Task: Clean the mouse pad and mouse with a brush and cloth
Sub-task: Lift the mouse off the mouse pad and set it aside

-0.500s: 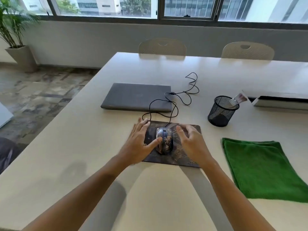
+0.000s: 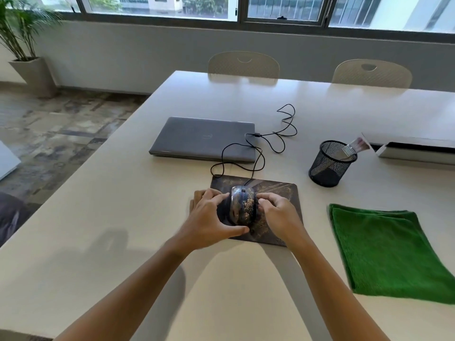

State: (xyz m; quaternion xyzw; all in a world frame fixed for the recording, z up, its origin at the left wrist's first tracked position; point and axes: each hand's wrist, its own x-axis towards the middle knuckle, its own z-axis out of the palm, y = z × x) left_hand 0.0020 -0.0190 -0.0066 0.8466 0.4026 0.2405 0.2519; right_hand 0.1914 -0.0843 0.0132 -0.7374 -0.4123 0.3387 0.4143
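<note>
There is just one view, from a camera on the person's head. It looks forward and down over the table (image 2: 123,205). The two arms reach out from the bottom edge. Far off are chairs (image 2: 243,65) and windows (image 2: 285,8).

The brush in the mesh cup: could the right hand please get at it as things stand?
Probably yes, once it lets go of the mouse: the brush sticks out of the open cup, with nothing between it and the right hand.

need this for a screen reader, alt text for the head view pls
Both hands, left hand and right hand, grip a dusty mouse on a mouse pad on a pale table; a green cloth lies right, a brush in a mesh cup behind.
</note>
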